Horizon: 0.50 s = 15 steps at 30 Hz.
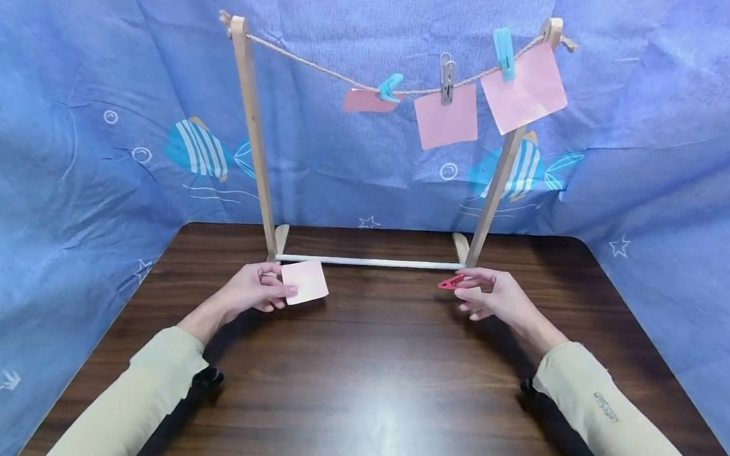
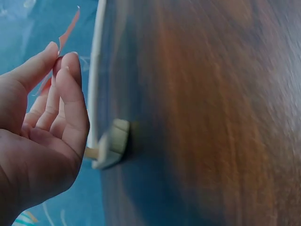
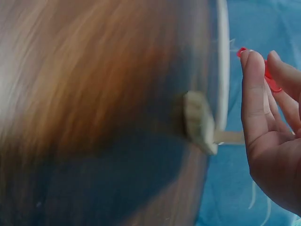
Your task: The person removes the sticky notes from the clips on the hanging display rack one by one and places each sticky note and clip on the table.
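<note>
In the head view my left hand (image 1: 258,287) pinches a square pale pink paper note (image 1: 306,282) by its left side, near the foot of the left post. The left wrist view shows that note (image 2: 69,30) edge-on between thumb and fingers. Across from it my right hand (image 1: 492,297) holds a small red clothespin (image 1: 451,282) between thumb and fingers, close to the right post's base. Above both hands a twine line (image 1: 307,61) sags between the posts. From it hang a pink note (image 1: 451,121) under a metal clip (image 1: 447,82), and two more under blue clothespins (image 1: 505,54).
The wooden frame's left post (image 1: 252,128) and right post (image 1: 502,174) stand at the back of the dark wooden table (image 1: 355,368). A white rod (image 1: 369,262) joins them low down. Blue cloth (image 1: 356,178) with fish prints surrounds the table's back and sides.
</note>
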Available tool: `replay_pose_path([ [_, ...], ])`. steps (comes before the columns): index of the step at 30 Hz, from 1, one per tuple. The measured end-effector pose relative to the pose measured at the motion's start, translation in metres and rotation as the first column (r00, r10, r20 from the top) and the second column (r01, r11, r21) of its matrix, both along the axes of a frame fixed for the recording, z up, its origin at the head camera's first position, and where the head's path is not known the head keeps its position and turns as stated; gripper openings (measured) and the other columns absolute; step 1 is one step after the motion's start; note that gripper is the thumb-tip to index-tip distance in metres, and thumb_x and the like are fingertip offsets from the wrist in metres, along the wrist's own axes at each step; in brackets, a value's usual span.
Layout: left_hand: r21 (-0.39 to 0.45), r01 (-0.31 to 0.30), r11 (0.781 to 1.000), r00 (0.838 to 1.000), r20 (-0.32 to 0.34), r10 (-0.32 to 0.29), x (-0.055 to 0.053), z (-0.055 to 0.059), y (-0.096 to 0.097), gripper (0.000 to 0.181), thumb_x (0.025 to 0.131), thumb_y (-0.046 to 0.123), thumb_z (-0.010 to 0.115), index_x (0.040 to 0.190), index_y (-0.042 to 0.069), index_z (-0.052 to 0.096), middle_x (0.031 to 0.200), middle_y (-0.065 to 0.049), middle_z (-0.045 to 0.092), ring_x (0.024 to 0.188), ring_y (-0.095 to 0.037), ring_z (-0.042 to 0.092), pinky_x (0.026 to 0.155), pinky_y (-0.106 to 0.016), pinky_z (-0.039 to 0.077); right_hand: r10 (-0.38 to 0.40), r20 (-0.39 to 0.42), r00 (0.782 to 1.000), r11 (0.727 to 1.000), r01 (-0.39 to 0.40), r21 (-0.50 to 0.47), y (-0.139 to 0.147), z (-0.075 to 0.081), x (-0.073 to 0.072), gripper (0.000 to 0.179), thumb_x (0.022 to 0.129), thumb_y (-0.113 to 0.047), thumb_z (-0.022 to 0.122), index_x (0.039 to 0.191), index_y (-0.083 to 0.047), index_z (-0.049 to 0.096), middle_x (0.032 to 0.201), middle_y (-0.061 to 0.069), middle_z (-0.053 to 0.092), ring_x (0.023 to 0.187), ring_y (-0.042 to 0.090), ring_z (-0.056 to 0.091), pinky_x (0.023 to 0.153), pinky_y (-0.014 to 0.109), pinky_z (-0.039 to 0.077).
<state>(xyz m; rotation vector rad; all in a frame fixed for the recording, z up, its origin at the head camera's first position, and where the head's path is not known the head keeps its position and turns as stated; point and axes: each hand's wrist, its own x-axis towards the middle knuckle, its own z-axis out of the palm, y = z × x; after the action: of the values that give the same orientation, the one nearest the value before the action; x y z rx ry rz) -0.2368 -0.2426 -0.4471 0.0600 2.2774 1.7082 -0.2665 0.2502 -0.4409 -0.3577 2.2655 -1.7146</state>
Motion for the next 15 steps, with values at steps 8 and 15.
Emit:
replay_pose_path([
  [8, 0.015, -0.012, 1.000, 0.998, 0.069, 0.011, -0.009, -0.008, -0.005, 0.039, 0.089, 0.018, 0.081, 0.110, 0.002, 0.053, 0.085, -0.005, 0.075, 0.071, -0.016, 0.072, 0.054, -0.023, 0.056, -0.019, 0.028, 0.999, 0.999, 0.018, 0.036, 0.009, -0.010, -0.012, 0.060, 0.094, -0.010, 0.074, 0.146, 0.006, 0.047, 0.107, 0.015, 0.069, 0.070, 0.019, 0.072, 0.060, 0.038, 0.062],
  [15, 0.009, -0.028, 1.000, 0.996, 0.085, 0.028, -0.011, -0.008, -0.005, 0.035, 0.092, 0.017, 0.078, 0.113, 0.000, 0.055, 0.086, -0.002, 0.073, 0.071, -0.017, 0.073, 0.055, -0.024, 0.057, 0.010, 0.078, 0.997, 0.998, -0.015, 0.063, 0.008, -0.014, -0.016, 0.058, 0.094, -0.006, 0.073, 0.144, 0.009, 0.046, 0.109, 0.019, 0.070, 0.071, 0.020, 0.072, 0.058, 0.035, 0.061],
])
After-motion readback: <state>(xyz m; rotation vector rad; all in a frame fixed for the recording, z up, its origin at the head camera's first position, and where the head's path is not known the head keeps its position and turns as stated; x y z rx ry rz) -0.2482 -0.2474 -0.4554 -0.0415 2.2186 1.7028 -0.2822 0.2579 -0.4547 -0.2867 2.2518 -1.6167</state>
